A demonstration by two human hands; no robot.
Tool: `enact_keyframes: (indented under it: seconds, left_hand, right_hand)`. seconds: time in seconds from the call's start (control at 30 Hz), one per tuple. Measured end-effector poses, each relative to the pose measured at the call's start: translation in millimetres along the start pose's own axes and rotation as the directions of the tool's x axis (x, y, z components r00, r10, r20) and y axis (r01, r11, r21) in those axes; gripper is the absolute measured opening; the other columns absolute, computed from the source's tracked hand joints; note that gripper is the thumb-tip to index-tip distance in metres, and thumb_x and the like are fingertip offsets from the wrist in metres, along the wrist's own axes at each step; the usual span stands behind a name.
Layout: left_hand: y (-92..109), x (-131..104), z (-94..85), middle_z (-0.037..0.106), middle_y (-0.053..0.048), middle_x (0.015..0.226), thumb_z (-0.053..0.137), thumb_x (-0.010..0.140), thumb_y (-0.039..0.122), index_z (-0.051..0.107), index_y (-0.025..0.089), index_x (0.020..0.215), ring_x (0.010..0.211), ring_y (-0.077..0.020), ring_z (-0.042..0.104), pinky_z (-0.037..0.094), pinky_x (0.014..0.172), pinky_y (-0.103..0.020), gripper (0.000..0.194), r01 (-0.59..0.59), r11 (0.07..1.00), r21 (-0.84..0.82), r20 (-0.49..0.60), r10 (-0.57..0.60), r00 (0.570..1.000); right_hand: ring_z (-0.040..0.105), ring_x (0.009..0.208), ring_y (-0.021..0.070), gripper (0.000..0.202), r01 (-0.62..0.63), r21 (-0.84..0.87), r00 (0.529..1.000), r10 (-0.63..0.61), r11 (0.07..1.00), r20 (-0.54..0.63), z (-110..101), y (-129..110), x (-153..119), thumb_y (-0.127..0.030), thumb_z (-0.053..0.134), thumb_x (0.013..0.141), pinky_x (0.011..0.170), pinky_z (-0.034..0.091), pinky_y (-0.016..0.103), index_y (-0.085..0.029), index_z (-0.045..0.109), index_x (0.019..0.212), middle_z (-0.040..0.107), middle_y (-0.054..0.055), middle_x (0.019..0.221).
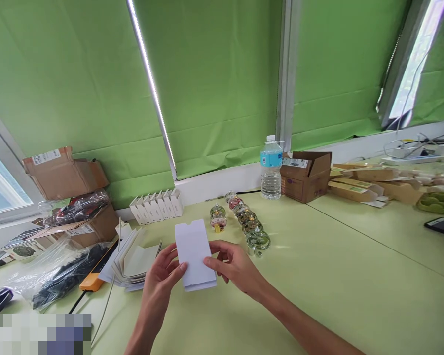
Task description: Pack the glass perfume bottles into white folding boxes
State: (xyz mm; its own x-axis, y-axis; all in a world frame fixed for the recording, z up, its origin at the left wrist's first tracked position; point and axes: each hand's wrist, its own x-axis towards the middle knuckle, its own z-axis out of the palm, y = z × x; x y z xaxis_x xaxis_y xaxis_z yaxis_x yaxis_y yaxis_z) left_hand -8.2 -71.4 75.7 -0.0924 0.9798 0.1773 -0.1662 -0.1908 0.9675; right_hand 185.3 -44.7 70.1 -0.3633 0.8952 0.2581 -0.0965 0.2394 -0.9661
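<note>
A flat white folded carton [195,254] with a small notch in its top edge is held up over the light green table. My left hand [165,270] grips its left side, thumb on the front face. On the opposite side my right hand [231,264] pinches the edge, its thumb also on the front. Beyond the carton, a row of shiny glass-like ornaments [252,227] runs away from me, with a shorter group [218,217] beside it. Left of my left hand lies a stack of flat white cartons [136,261].
Several upright white boxes [157,207] stand at the back left. A water bottle [271,170] and an open cardboard box [306,176] are at the back. Brown boxes [68,177], a plastic bag [55,266] and an orange power strip [92,280] crowd the left. A phone [443,226] lies far right.
</note>
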Motion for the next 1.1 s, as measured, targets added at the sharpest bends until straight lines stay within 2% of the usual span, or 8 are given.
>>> enact_keyframes:
  seconds: [0.17, 0.3, 0.43, 0.53, 0.63, 0.7, 0.87, 1.1]
  left_hand:
    - [-1.2, 0.2, 0.1, 0.066, -0.012, 0.118, 0.076, 0.067, 0.042, 0.061, 0.019, 0.116, 0.102, -0.0273, 0.064, 0.054, 0.08, -0.034, 0.056, 0.006, 1.0, 0.017, -0.012, -0.006, 1.0]
    - [-10.9, 6.5, -14.0, 0.065, -0.012, 0.119, 0.057, 0.082, 0.053, 0.062, 0.019, 0.112, 0.098, -0.0258, 0.065, 0.054, 0.078, -0.035, 0.046, -0.041, 0.999, 0.034, -0.115, 0.044, 0.992]
    - [-22.1, 19.8, -31.6, 0.063, -0.01, 0.118, 0.061, 0.081, 0.049, 0.06, 0.021, 0.111, 0.106, -0.0267, 0.061, 0.05, 0.09, -0.04, 0.041, -0.154, 0.927, 0.341, -0.184, 0.226, 0.957]
    - [-24.2, 32.3, -34.9, 0.049, -0.007, 0.138, 0.064, 0.08, 0.044, 0.058, 0.026, 0.115, 0.129, -0.0282, 0.043, 0.038, 0.105, -0.044, 0.04, -0.293, 0.81, 0.508, -0.008, 0.344, 0.939]
    - [-23.2, 44.5, -28.9, 0.031, -0.003, 0.151, 0.064, 0.081, 0.041, 0.056, 0.031, 0.121, 0.14, -0.0266, 0.027, 0.028, 0.112, -0.045, 0.042, -0.363, 0.72, 0.592, 0.175, 0.325, 0.93]
    - [-24.2, 51.1, -23.2, 0.028, -0.003, 0.152, 0.064, 0.081, 0.04, 0.056, 0.033, 0.122, 0.14, -0.0257, 0.026, 0.026, 0.113, -0.045, 0.043, -0.362, 0.7, 0.615, 0.219, 0.289, 0.932]
    - [-33.1, 58.3, -15.8, 0.043, -0.007, 0.144, 0.067, 0.077, 0.041, 0.059, 0.029, 0.12, 0.139, -0.0253, 0.03, 0.034, 0.108, -0.04, 0.046, -0.3, 0.819, 0.489, 0.166, 0.25, 0.954]
    - [-27.9, 49.4, -12.1, 0.07, -0.007, 0.108, 0.068, 0.077, 0.038, 0.058, 0.024, 0.117, 0.102, -0.0242, 0.064, 0.049, 0.09, -0.038, 0.044, -0.196, 0.908, 0.37, 0.185, 0.135, 0.973]
  right_hand:
    - [0.054, 0.057, 0.0095, 0.03, -0.008, 0.024, 1.0, 0.008, 1.0, -0.005, -0.3, 4.6, 1.3, -0.037, 0.068, 0.078, 0.041, 0.039, 0.018, -0.02, 0.069, 0.104, 0.066, 0.003, 0.087]
    - [0.055, 0.058, 0.0098, 0.026, -0.015, 0.051, 1.0, 0.015, 0.999, -0.008, -0.3, 4.1, 0.7, -0.034, 0.069, 0.078, 0.043, 0.042, 0.019, -0.02, 0.069, 0.1, 0.066, 0.004, 0.088]
    - [0.055, 0.057, 0.0094, 0.029, 0.01, 0.08, 1.0, -0.01, 0.997, -0.01, -3.1, 1.2, 1.8, -0.035, 0.07, 0.077, 0.043, 0.042, 0.02, -0.019, 0.069, 0.101, 0.066, 0.004, 0.09]
    - [0.054, 0.056, 0.0094, 0.034, 0.05, 0.109, 0.996, -0.042, 0.993, -0.073, -11.9, -3.1, 5.5, -0.038, 0.07, 0.076, 0.045, 0.044, 0.021, -0.019, 0.069, 0.104, 0.067, 0.005, 0.088]
    - [0.053, 0.056, 0.0094, 0.037, 0.112, 0.133, 0.973, -0.082, 0.985, -0.214, -27.7, -9.9, 9.7, -0.04, 0.071, 0.075, 0.047, 0.045, 0.022, -0.018, 0.068, 0.104, 0.067, 0.004, 0.085]
    - [0.053, 0.058, 0.0102, 0.037, 0.15, 0.152, 0.941, -0.094, 0.977, -0.325, -39.6, -14.5, 11.5, -0.04, 0.072, 0.074, 0.047, 0.046, 0.022, -0.018, 0.068, 0.103, 0.067, 0.005, 0.087]
    - [0.052, 0.062, 0.0118, 0.036, 0.198, 0.162, 0.882, -0.104, 0.967, -0.461, -58.2, -21.1, 12.3, -0.041, 0.073, 0.074, 0.05, 0.047, 0.024, -0.018, 0.067, 0.101, 0.066, 0.005, 0.087]
    - [0.056, 0.068, 0.0146, 0.042, 0.187, 0.159, 0.924, -0.118, 0.969, -0.365, -49.2, -20.7, 11.5, -0.042, 0.073, 0.073, 0.051, 0.052, 0.027, -0.018, 0.066, 0.106, 0.066, 0.007, 0.095]
